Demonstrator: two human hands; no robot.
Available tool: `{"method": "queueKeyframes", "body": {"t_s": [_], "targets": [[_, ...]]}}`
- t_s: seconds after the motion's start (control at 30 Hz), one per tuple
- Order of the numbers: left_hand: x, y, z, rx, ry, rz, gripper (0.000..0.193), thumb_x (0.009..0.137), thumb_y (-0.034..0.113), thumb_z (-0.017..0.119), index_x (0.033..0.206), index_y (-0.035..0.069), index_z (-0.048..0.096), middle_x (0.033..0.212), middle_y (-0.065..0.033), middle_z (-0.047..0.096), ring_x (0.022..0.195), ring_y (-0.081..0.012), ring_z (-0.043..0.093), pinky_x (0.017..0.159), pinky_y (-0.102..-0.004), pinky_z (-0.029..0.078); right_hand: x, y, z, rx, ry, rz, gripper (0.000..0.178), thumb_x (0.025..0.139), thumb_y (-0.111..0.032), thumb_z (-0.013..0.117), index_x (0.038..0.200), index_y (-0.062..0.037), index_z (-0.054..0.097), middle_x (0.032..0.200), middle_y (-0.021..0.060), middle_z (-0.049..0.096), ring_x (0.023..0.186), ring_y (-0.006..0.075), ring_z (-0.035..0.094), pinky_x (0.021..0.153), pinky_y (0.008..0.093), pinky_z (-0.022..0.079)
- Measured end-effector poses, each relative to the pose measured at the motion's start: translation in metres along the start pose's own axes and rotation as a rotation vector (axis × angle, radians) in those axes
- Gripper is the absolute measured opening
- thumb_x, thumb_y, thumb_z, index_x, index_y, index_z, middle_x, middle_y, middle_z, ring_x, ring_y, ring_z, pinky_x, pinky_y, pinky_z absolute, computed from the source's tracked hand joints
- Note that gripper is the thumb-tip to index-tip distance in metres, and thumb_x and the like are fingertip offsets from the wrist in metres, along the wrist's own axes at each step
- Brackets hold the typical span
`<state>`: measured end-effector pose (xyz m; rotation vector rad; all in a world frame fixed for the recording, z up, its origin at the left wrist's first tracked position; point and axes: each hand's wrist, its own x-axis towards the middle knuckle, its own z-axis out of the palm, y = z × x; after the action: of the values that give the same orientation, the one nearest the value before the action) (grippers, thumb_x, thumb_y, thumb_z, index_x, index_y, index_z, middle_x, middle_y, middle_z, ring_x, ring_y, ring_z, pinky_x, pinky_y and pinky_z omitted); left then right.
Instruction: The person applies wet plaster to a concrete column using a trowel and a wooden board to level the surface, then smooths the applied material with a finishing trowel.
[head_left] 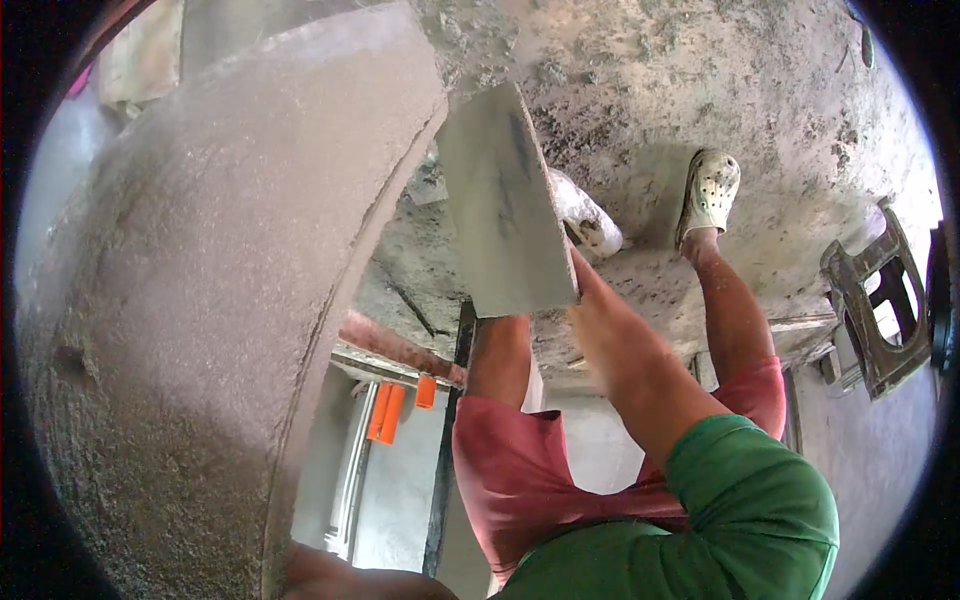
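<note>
My right hand is hidden behind a flat grey rectangular plastering float (510,205), and my bare forearm (640,360) reaches up to the float's lower right edge. The float is held up with its broad face in view, its upper left side overlapping the edge of a rough grey plastered surface (230,230). That surface fills the left of the view; it is smoother near the top and coarser lower down. Part of my left arm (350,578) shows at the bottom edge, running behind the plastered surface; the left hand is out of sight.
Mortar crumbs lie over the concrete floor (620,80), where my feet stand in pale clogs (712,190). A dirty plastic stool (880,300) is at the right. Orange pipe pieces (385,412) and white pipes (352,470) show beyond the plastered edge.
</note>
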<state>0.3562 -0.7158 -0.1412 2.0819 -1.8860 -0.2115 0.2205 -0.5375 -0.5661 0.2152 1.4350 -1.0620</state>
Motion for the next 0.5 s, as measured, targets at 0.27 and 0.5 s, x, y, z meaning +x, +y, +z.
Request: {"method": "queueKeyframes", "body": {"t_s": [0.27, 0.5], "targets": [[-0.008, 0.003, -0.012, 0.004, 0.000, -0.011, 0.051, 0.095, 0.033, 0.048, 0.134, 0.001, 0.045, 0.137, -0.0180, 0.047, 0.126, -0.0292, 0.045, 0.107, -0.0432, 0.037, -0.004, -0.025, -0.027, 0.106, -0.091, -0.024, 0.036, 0.097, -0.028, 0.048, 0.115, 0.0005, 0.061, 0.102, 0.0141, 0.066, 0.092, 0.0211, 0.060, 0.083, 0.0327, 0.046], [-0.007, 0.006, -0.012, -0.012, 0.005, -0.001, 0.050, 0.095, 0.031, 0.047, 0.135, 0.002, 0.044, 0.138, -0.0176, 0.046, 0.127, -0.0291, 0.045, 0.107, -0.0428, 0.037, 0.052, -0.041, -0.014, -0.171, 0.026, -0.305, 0.036, 0.098, -0.029, 0.047, 0.105, 0.0027, 0.062, 0.093, 0.0145, 0.066, 0.083, 0.0214, 0.056, 0.080, 0.0337, 0.046]]}}
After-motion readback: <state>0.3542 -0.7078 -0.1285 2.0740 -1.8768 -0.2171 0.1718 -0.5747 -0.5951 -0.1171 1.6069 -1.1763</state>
